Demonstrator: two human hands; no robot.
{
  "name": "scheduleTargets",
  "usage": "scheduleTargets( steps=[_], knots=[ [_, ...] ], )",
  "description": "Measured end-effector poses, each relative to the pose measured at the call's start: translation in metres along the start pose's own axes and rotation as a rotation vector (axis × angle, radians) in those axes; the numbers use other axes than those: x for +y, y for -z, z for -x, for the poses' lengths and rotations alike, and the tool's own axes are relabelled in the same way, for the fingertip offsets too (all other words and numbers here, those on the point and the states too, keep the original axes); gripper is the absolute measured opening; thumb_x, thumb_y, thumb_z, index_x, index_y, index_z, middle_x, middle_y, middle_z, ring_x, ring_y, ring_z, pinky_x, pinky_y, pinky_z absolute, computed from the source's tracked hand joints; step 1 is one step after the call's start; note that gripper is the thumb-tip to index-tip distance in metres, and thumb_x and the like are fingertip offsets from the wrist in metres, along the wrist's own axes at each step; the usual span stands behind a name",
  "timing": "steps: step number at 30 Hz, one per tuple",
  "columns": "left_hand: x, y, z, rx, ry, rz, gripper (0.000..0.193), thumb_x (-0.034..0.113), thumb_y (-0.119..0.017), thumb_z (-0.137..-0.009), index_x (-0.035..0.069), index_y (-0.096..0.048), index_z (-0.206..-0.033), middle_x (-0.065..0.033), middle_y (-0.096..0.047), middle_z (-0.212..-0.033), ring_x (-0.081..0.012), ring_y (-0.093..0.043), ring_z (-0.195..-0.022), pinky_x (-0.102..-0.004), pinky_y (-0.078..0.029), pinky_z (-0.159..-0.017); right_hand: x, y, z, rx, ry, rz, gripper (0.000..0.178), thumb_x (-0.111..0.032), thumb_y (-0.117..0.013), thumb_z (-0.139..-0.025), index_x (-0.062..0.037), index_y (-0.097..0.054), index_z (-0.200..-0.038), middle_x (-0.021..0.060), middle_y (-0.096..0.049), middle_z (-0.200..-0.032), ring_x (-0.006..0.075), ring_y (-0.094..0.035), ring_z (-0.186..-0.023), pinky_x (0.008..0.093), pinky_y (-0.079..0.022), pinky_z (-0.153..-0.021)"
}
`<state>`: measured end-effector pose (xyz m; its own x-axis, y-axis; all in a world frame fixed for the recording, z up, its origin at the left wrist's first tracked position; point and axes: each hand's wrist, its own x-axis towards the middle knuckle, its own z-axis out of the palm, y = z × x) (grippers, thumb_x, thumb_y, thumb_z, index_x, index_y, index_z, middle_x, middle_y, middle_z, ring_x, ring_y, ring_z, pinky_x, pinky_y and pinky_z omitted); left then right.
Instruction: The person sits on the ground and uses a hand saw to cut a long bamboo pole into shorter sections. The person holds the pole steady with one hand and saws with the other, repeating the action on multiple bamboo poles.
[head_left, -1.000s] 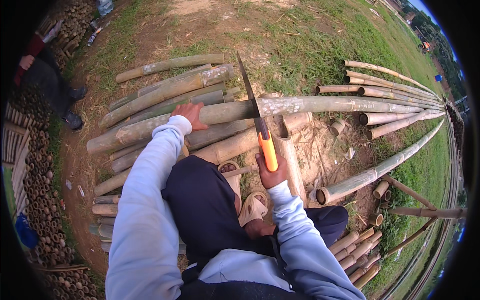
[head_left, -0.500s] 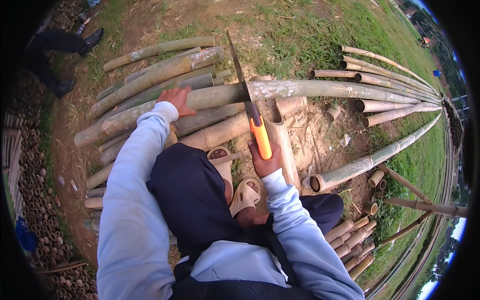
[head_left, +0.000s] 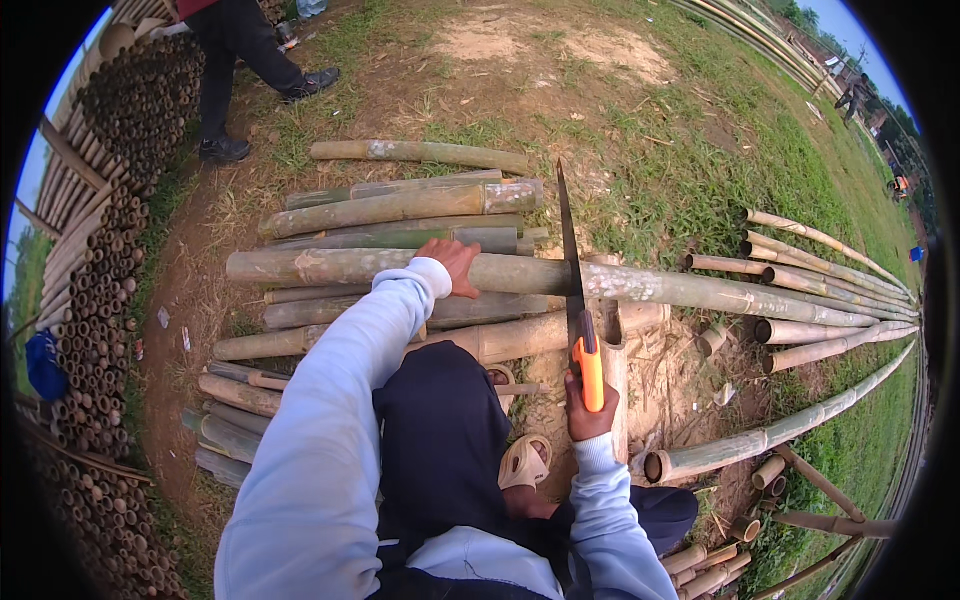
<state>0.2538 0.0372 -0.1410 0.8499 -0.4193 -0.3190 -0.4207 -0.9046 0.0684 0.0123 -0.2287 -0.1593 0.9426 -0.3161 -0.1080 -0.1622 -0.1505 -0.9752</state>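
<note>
A long green-grey bamboo pole (head_left: 690, 289) lies crosswise in front of me, on top of other bamboo. My left hand (head_left: 457, 264) presses down on it left of the saw, fingers curled over its far side. In my right hand (head_left: 588, 408) is the orange handle of a hand saw (head_left: 571, 240). Its dark blade crosses the pole, with the tip pointing away from me; how deep the teeth sit in the bamboo I cannot tell. Below the pole, beside my right hand, an upright-running bamboo piece (head_left: 619, 385) has a notched end near the pole.
Cut bamboo lengths (head_left: 400, 207) lie stacked under and beyond the pole. Longer poles (head_left: 820, 330) spread out at the right. A tall bamboo pile (head_left: 100, 310) stands at the left, near a person in dark trousers (head_left: 235, 70). My sandalled foot (head_left: 527, 463) rests close below.
My view has swung up and left, so the scene sits lower and further right. The saw has slid slightly toward me across the pole. My left hand keeps its place on the bamboo.
</note>
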Motion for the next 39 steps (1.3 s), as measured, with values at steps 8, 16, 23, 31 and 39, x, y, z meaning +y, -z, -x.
scheduleTargets(
  steps=[8, 16, 23, 31, 39],
  knots=[
    [-0.013, -0.01, 0.001, 0.022, -0.023, 0.005, 0.076, 0.054, -0.081, -0.071, 0.009, -0.06, -0.129, -0.0214, -0.072, -0.106, -0.0402, -0.069, -0.104, -0.0509, -0.053, -0.092, 0.004, 0.031, 0.118, 0.045, 0.123, 0.016, 0.019, -0.001, -0.07, -0.09, 0.0081, -0.071, -0.107, 0.0131, -0.073, -0.085, 0.0153, -0.07, -0.08, 0.0308, -0.055, -0.076],
    [0.003, -0.001, 0.002, 0.02, -0.002, -0.019, 0.075, 0.054, -0.079, -0.069, 0.009, -0.062, -0.126, -0.0208, -0.073, -0.106, -0.0401, -0.069, -0.104, -0.0519, -0.052, -0.094, 0.006, 0.008, 0.009, -0.025, 0.025, 0.082, 0.016, -0.01, -0.07, -0.095, 0.0051, -0.069, -0.09, 0.0044, -0.062, -0.066, 0.0096, -0.054, -0.06, 0.0312, -0.044, -0.056],
    [-0.009, 0.003, 0.005, 0.029, 0.048, -0.009, 0.079, 0.049, -0.082, -0.068, 0.009, -0.06, -0.131, -0.0231, -0.072, -0.108, -0.042, -0.068, -0.105, -0.0509, -0.051, -0.095, 0.005, 0.014, 0.063, 0.011, 0.1, 0.063, 0.015, -0.011, -0.074, -0.093, 0.0033, -0.069, -0.09, 0.0105, -0.063, -0.065, 0.0128, -0.057, -0.059, 0.033, -0.045, -0.055],
    [-0.001, -0.01, 0.0, 0.038, 0.031, -0.006, 0.071, 0.048, -0.081, -0.07, 0.007, -0.061, -0.124, -0.021, -0.072, -0.104, -0.0413, -0.068, -0.103, -0.0505, -0.051, -0.096, 0.015, 0.017, 0.056, 0.055, 0.057, 0.061, 0.015, -0.01, -0.072, -0.094, 0.004, -0.07, -0.088, 0.0063, -0.061, -0.062, 0.0098, -0.053, -0.055, 0.0297, -0.043, -0.052],
    [-0.01, 0.0, 0.003, 0.108, 0.043, -0.028, 0.076, 0.048, -0.082, -0.069, 0.009, -0.06, -0.131, -0.0237, -0.071, -0.11, -0.0406, -0.067, -0.109, -0.0506, -0.049, -0.099, 0.015, 0.02, 0.08, 0.022, 0.07, 0.071, 0.014, -0.01, -0.073, -0.092, 0.0028, -0.068, -0.087, 0.0074, -0.064, -0.067, 0.0102, -0.056, -0.061, 0.0304, -0.048, -0.059]
  ],
)
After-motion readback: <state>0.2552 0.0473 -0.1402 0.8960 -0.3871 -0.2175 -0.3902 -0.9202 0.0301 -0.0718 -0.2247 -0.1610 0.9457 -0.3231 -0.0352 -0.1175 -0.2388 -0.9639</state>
